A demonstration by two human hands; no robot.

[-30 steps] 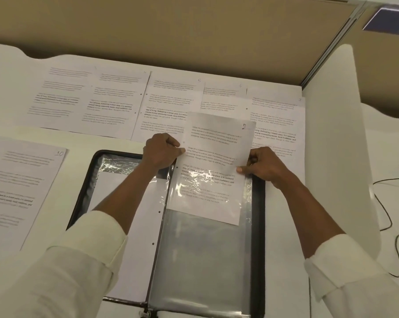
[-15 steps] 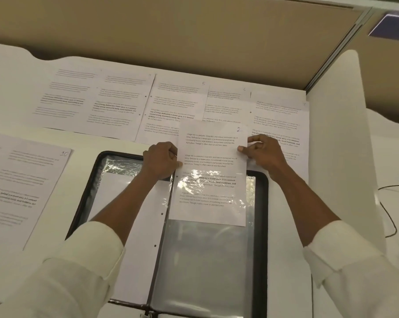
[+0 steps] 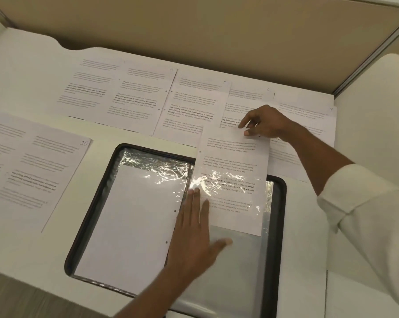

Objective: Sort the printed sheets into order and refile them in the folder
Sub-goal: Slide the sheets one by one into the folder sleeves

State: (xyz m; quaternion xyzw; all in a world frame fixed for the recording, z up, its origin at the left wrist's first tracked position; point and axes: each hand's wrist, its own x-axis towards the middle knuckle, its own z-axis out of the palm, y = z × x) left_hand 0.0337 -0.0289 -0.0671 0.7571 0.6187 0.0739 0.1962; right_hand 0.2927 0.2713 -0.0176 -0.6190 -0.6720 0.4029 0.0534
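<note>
A black-edged folder (image 3: pixel 279 216) lies open on the white desk, with clear plastic sleeves inside. A printed sheet (image 3: pixel 234 157) is partway down the right sleeve, its upper half sticking out past the folder's top edge. My right hand (image 3: pixel 266 123) pinches that sheet's top right corner between thumb and fingers. My left hand (image 3: pixel 195 228) lies flat with straight fingers on the right sleeve, near the folder's spine. The left sleeve holds a blank-faced white sheet (image 3: pixel 134 226).
Several printed sheets (image 3: pixel 136 97) lie in an overlapping row along the back of the desk. Another sheet marked 10 (image 3: pixel 33 166) lies at the left. A tan partition wall (image 3: pixel 193 24) stands behind, and a white divider (image 3: pixel 372 125) closes the right side.
My left hand let go of the sheet's left edge and moved down to lie flat on the sleeve. My right hand slid up to the sheet's top corner. The view shifted left.
</note>
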